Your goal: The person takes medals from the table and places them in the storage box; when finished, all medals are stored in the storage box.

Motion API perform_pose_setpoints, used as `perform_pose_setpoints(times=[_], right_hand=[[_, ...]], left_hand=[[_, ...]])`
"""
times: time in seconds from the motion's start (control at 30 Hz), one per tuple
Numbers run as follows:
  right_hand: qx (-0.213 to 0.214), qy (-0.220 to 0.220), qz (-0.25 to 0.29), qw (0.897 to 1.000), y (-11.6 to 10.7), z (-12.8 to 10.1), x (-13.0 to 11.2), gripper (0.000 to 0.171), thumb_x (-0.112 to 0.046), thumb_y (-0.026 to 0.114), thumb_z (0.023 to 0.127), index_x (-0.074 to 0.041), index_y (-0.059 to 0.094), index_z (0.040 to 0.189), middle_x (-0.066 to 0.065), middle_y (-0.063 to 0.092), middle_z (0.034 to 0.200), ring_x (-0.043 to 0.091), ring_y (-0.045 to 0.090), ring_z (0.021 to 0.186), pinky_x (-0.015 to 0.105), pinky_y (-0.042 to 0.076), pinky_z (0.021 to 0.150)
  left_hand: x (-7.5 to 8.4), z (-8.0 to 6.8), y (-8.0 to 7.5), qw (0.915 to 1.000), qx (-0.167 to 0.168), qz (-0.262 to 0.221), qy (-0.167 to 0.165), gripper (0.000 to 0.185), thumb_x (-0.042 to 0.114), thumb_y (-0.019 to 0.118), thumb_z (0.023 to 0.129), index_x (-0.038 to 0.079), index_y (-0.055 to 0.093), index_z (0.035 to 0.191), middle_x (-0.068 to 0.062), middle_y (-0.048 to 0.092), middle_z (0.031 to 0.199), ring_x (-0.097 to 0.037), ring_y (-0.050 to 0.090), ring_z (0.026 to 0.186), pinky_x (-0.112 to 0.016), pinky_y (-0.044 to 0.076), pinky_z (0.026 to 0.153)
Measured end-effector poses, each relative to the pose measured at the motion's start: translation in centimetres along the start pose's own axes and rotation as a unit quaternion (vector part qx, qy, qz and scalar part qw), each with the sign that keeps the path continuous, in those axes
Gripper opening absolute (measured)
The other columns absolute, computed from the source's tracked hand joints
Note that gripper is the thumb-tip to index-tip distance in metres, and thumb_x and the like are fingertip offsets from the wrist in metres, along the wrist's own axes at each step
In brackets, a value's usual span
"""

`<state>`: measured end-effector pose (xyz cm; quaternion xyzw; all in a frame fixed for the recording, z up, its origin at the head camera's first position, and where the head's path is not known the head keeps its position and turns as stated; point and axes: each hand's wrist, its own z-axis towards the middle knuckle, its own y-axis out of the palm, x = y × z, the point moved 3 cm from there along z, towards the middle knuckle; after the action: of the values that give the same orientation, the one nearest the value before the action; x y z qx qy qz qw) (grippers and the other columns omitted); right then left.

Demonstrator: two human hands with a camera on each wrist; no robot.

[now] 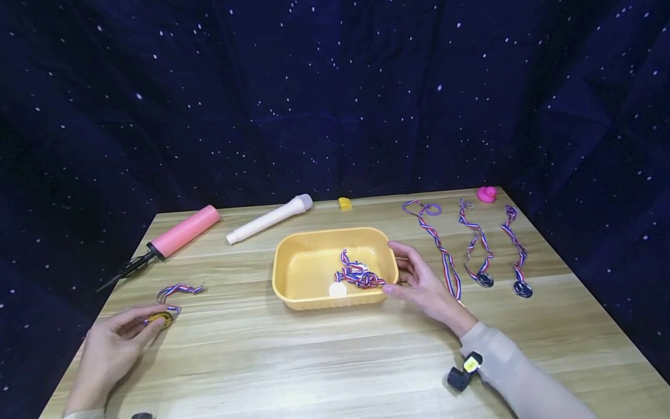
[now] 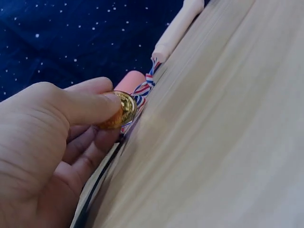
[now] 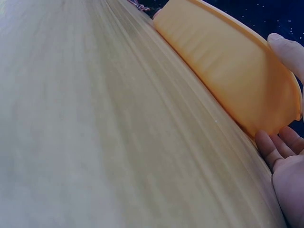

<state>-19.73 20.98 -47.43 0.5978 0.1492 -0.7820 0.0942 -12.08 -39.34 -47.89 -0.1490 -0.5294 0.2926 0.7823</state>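
left hand (image 1: 107, 349) pinching gold medal (image 1: 160, 318) near table edge (image 1: 78, 355)

**Colours and patterns on my table**

At lower left I see a gold medal (image 1: 160, 318) on a red, white and blue striped ribbon (image 1: 178, 290). In the middle, a yellow-orange tub (image 1: 293, 265) holds a matching striped ribbon bundle (image 1: 358, 274) and a white disc (image 1: 337, 289). At upper left lies a pink pump (image 1: 184, 231), beside it a white tube (image 1: 269, 218). At upper right sits a pink duck (image 1: 487, 194). The table (image 1: 314, 361) is pale wood grain; the backdrop (image 1: 335, 87) is navy with white specks.
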Motion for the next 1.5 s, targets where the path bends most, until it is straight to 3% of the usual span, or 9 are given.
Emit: perform_pose_setpoints(times=[0.27, 0.47, 0.7, 0.83, 0.9, 1.13, 1.5], right_hand=[[-0.002, -0.002, -0.001, 1.0, -0.1, 0.1, -0.1, 0.092, -0.002, 0.088, 0.092, -0.01, 0.038, 0.169, 0.019, 0.046, 0.166, 0.043, 0.05, 0.146, 0.026, 0.052, 0.117], [-0.001, 0.002, -0.001, 1.0, -0.1, 0.0, -0.1, 0.093, -0.003, 0.088, 0.092, -0.01, 0.037, 0.17, 0.02, 0.047, 0.165, 0.044, 0.05, 0.146, 0.027, 0.053, 0.116], [0.001, 0.004, 0.0, 1.0, -0.1, 0.0, 0.0, 0.093, -0.002, 0.088, 0.092, -0.01, 0.038, 0.17, 0.021, 0.048, 0.164, 0.044, 0.05, 0.146, 0.027, 0.054, 0.116], [0.001, 0.003, 0.002, 1.0, 0.0, 0.0, -0.1, 0.093, -0.001, 0.088, 0.092, -0.009, 0.037, 0.17, 0.021, 0.048, 0.165, 0.044, 0.05, 0.146, 0.027, 0.054, 0.116], [0.001, 0.003, 0.004, 1.0, 0.0, 0.0, -0.1, 0.093, -0.001, 0.088, 0.092, -0.009, 0.037, 0.17, 0.021, 0.048, 0.165, 0.045, 0.05, 0.146, 0.027, 0.054, 0.116], [0.001, 0.004, 0.006, 1.0, 0.0, 0.0, 0.1, 0.093, -0.001, 0.088, 0.092, -0.009, 0.037, 0.169, 0.021, 0.048, 0.164, 0.045, 0.051, 0.145, 0.027, 0.054, 0.115], [-0.001, 0.006, 0.007, 1.0, 0.1, 0.0, 0.0, 0.093, -0.001, 0.087, 0.092, -0.01, 0.036, 0.17, 0.021, 0.047, 0.165, 0.045, 0.05, 0.146, 0.027, 0.054, 0.115]], left_hand=[[0.9, 0.3, 0.5, 0.996, 0.014, -0.047, -0.075, 0.04, -0.01, 0.092, 0.085, -0.01, 0.073, 0.121, 0.015, 0.082, 0.102, 0.006, 0.075, 0.091, -0.011, 0.06, 0.086], [2.3, 0.6, 1.0, 0.9939, 0.004, -0.1, -0.047, 0.031, -0.017, 0.086, 0.087, -0.015, 0.075, 0.115, 0.008, 0.085, 0.104, 0.0, 0.079, 0.093, -0.014, 0.062, 0.087], [5.1, 1.1, 1.3, 0.9973, -0.018, -0.068, -0.021, 0.026, -0.009, 0.086, 0.093, -0.009, 0.079, 0.117, 0.008, 0.085, 0.103, -0.005, 0.082, 0.09, -0.016, 0.063, 0.081], [6.3, 1.8, 1.6, 0.9867, -0.035, -0.158, -0.021, 0.027, -0.014, 0.08, 0.094, -0.017, 0.074, 0.121, 0.001, 0.086, 0.107, -0.014, 0.084, 0.092, -0.024, 0.066, 0.085], [6.7, 2.1, 1.8, 0.9825, -0.04, -0.18, -0.026, 0.03, -0.015, 0.079, 0.095, -0.018, 0.073, 0.124, 0.0, 0.086, 0.109, -0.014, 0.084, 0.094, -0.026, 0.066, 0.085], [8.4, 4.0, 2.4, 0.9964, -0.014, -0.082, -0.016, 0.038, -0.006, 0.088, 0.092, -0.007, 0.075, 0.128, 0.009, 0.085, 0.105, -0.001, 0.079, 0.096, -0.016, 0.063, 0.085], [12.5, 7.9, 3.0, 0.9966, -0.004, -0.072, 0.038, 0.032, -0.006, 0.089, 0.09, -0.002, 0.076, 0.119, 0.005, 0.082, 0.098, -0.001, 0.079, 0.09, -0.015, 0.063, 0.084]])
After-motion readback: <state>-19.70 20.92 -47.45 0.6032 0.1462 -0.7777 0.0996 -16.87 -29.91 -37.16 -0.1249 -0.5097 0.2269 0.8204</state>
